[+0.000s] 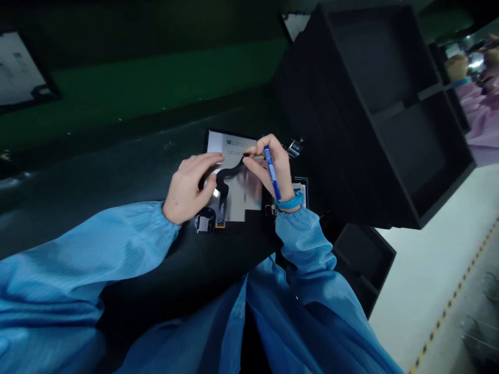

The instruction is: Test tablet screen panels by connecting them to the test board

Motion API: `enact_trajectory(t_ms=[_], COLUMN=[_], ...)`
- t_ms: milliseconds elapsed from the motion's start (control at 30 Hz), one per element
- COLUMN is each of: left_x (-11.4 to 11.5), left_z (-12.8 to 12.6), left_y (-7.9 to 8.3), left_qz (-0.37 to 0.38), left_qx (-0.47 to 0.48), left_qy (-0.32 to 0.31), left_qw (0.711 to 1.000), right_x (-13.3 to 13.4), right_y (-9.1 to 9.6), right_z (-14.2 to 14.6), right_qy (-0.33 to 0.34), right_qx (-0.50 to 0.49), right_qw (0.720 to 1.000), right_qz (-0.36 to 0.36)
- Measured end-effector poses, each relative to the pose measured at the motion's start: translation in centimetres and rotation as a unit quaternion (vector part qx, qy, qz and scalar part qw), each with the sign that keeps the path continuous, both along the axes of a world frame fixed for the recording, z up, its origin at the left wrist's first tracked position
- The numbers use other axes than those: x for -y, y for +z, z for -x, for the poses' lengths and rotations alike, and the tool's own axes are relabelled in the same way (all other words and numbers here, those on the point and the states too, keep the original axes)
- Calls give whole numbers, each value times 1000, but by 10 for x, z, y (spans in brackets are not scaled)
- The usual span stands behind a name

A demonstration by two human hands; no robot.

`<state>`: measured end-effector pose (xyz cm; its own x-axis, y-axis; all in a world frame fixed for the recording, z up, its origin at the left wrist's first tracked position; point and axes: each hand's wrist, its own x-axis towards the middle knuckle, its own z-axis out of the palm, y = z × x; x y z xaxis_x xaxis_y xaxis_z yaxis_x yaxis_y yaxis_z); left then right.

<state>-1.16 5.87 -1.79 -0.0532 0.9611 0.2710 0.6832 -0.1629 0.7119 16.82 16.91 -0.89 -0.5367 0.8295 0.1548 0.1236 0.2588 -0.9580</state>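
Observation:
A display panel [236, 205] with a silvery back lies on the dark work surface. My left hand [191, 187] rests at the panel's left side, fingers stretched and thumb apart, beside a black flex cable [223, 183]. The cable curves up across the panel from a gold-edged connector near its lower edge. At the cable's upper end, the thumb and fingertips of my right hand [276, 166] are pinched together on it. A blue pen [272, 172] is tucked in the same hand, slanting down over the palm toward the wrist.
Tall stacked black trays [374, 117] with compartments stand at the right. A lower black tray [364, 254] sits beneath. Beside my right wrist lies a partly covered electronic part [305, 187]; a small metallic piece [295, 148] is above it. A co-worker's pink sleeve [481, 117] shows far right.

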Motion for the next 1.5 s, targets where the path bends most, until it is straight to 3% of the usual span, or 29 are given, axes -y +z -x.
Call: enact_trajectory(t_ms=[67,167,267,367,467,533,633,967,1500], left_x=[-13,-31,-39,-37,-32,-29,-26,-24,-25], left_z=[0,-10,-28,-48,-64,-72,-79,-84,-86], left_y=[14,32,39,33,18,8,-3,-4,-6], left_qz=[66,183,215,155,47,13,-3,-12,-13], left_qx=[115,253,307,227,35,-67,-140,-186,-166], left_qy=[-39,-155,-178,-133,-107,-125,-134,-139,-128], left_qw=[990,937,910,952,993,990,981,973,978], right_x=[4,11,18,25,31,33,36,39,40], right_y=[10,23,27,22,6,-7,-23,-29,-29], right_z=[-8,-24,-41,-60,-78,-87,-95,-97,-97], right_qy=[32,49,45,-29,-138,-176,-192,-168,-171], right_qx=[-41,-59,-69,-52,-30,-14,7,29,74], right_qw=[999,997,996,998,990,984,981,985,983], right_qz=[0,-21,-28,-19,-20,1,42,12,-6])
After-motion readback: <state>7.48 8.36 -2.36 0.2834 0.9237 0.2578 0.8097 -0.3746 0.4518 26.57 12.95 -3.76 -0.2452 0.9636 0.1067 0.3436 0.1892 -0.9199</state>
